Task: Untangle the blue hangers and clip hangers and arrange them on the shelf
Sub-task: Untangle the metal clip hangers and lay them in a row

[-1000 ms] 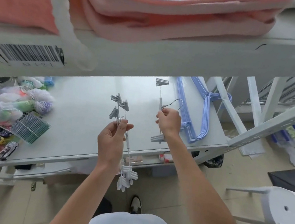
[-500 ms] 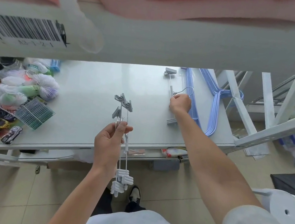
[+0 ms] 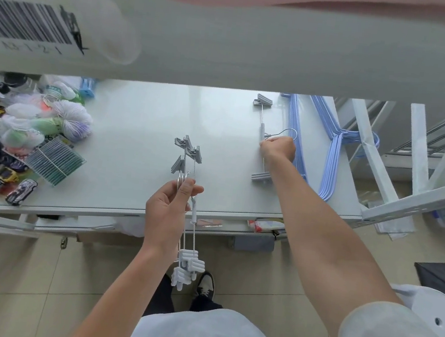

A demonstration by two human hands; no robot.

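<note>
so the right hand (image 3: 278, 147) holds one clip hanger (image 3: 262, 142) down flat on the shelf (image 3: 142, 130) beside the blue hangers (image 3: 331, 159) to line it up, while the left hand (image 3: 167, 212) pinches the bunch of clip hangers (image 3: 189, 192) still waiting.

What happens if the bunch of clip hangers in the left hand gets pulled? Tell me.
The clip hangers, pinched by the left hand, look like stiff thin metal rods. Their clips crowd together at both ends, so they would probably snag. Likely light, since a pinch carries them.

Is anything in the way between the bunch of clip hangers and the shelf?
Nothing visible. The left hand holds the clip hanger bunch over the shelf's bare front edge.
</note>
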